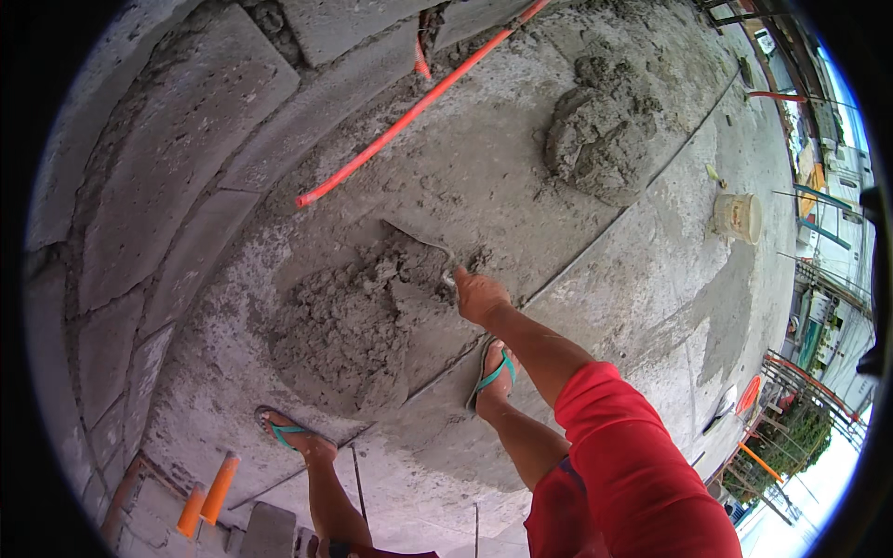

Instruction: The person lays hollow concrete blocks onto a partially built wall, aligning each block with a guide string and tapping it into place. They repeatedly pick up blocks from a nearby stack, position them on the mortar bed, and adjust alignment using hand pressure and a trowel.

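My right hand (479,293) is closed on the handle of a steel trowel (419,240), whose blade lies at the top edge of a loose heap of wet grey mortar (335,330) on the concrete floor (205,400). Some mortar is clumped beside the blade. My two feet, in flip-flops with teal straps (284,428), stand just below and to the right of this heap. A second mortar mound (605,139) sits farther up and to the right. My left hand is not in view.
A concrete block wall (177,158) runs along the left. A red pipe (391,130) lies near it. A pale bucket (737,217) stands on the right, orange pipe stubs (220,485) at lower left. A long thin bar or groove crosses the floor. Scaffolding and buildings show beyond the right edge.
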`<action>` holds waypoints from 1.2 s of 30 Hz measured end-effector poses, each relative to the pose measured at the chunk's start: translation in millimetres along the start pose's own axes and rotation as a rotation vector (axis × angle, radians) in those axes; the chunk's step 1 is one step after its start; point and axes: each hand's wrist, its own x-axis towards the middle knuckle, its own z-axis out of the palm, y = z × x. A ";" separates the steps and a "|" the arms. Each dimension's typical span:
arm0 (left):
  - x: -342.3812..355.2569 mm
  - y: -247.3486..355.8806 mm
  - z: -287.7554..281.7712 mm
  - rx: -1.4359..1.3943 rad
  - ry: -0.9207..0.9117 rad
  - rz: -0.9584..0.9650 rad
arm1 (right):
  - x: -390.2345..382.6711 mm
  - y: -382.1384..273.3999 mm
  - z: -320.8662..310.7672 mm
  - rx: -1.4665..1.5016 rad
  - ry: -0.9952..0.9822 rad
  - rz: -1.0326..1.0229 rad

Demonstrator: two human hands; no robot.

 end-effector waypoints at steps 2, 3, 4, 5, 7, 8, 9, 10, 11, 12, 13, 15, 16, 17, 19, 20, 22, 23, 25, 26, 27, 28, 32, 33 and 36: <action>-35.0 -15.4 -33.4 0.087 -0.129 -0.156 | -12.7 -30.0 27.4 -0.088 -0.138 -0.071; -47.1 -17.5 -32.3 -0.018 -0.132 -0.262 | -31.3 -36.5 35.7 -0.094 -0.232 -0.071; -53.4 -21.6 -38.0 -0.023 -0.158 -0.279 | -47.6 -35.8 37.3 -0.129 -0.295 -0.057; -57.7 -23.2 -42.4 -0.034 -0.184 -0.290 | -62.6 -27.8 32.6 -0.172 -0.369 -0.024; -52.6 -25.4 -43.9 -0.057 -0.178 -0.298 | -101.6 8.6 14.5 -0.117 -0.300 -0.074; -49.6 -23.9 -42.2 -0.070 -0.183 -0.314 | -121.9 28.8 9.8 -0.068 -0.209 -0.002; -47.4 -22.0 -40.8 -0.083 -0.173 -0.315 | -139.4 50.8 8.2 -0.015 -0.106 0.061; -44.6 -22.0 -38.8 -0.095 -0.163 -0.315 | -149.6 77.6 3.6 0.057 -0.134 0.158; -43.0 -22.3 -37.6 -0.104 -0.153 -0.311 | -153.1 95.7 9.1 0.116 -0.167 0.267; -41.6 -24.2 -36.4 -0.095 -0.149 -0.306 | -146.5 103.1 24.9 0.290 -0.169 0.295; -42.0 -25.0 -35.2 -0.088 -0.158 -0.324 | -135.5 105.4 40.9 0.453 -0.182 0.332; -44.1 -25.9 -33.7 -0.072 -0.190 -0.353 | -101.3 84.5 83.9 0.103 -0.151 -0.183; -44.8 -25.3 -32.0 -0.064 -0.202 -0.349 | -74.3 58.6 110.7 -0.425 -0.111 -0.709; -45.0 -23.9 -29.2 -0.057 -0.211 -0.339 | -61.7 35.5 126.2 -0.148 -0.118 -0.640; -43.0 -20.7 -26.5 -0.040 -0.230 -0.311 | -37.5 -22.3 147.2 0.311 -0.222 -0.387; -41.1 -19.4 -25.9 -0.030 -0.236 -0.297 | -38.5 -30.7 138.5 0.390 -0.193 -0.436; -38.2 -17.8 -26.3 -0.035 -0.228 -0.301 | -47.1 -42.5 120.8 0.283 -0.213 -0.406; -37.1 -17.9 -28.0 -0.044 -0.220 -0.319 | -51.5 -48.1 113.3 0.272 -0.233 -0.310; -35.7 -20.2 -31.8 -0.052 -0.205 -0.334 | -55.8 -54.2 99.8 0.206 -0.213 -0.037; -34.9 -22.3 -33.6 -0.054 -0.205 -0.328 | -57.9 -55.5 93.8 0.087 -0.147 -0.036; -35.3 -24.0 -35.4 -0.060 -0.207 -0.323 | -60.1 -57.9 89.2 -0.027 -0.100 -0.039; -35.5 -25.8 -36.2 -0.052 -0.200 -0.314 | -62.9 -60.8 84.7 -0.057 -0.089 -0.012; -37.8 -32.2 -35.9 -0.047 -0.166 -0.290 | -104.6 -72.2 52.8 -0.074 -0.099 0.009; -38.7 -33.2 -35.2 -0.054 -0.159 -0.295 | -116.4 -74.4 43.5 -0.064 -0.131 0.009; -38.9 -35.4 -34.6 -0.068 -0.165 -0.283 | -106.6 -84.5 32.2 0.092 -0.407 -0.018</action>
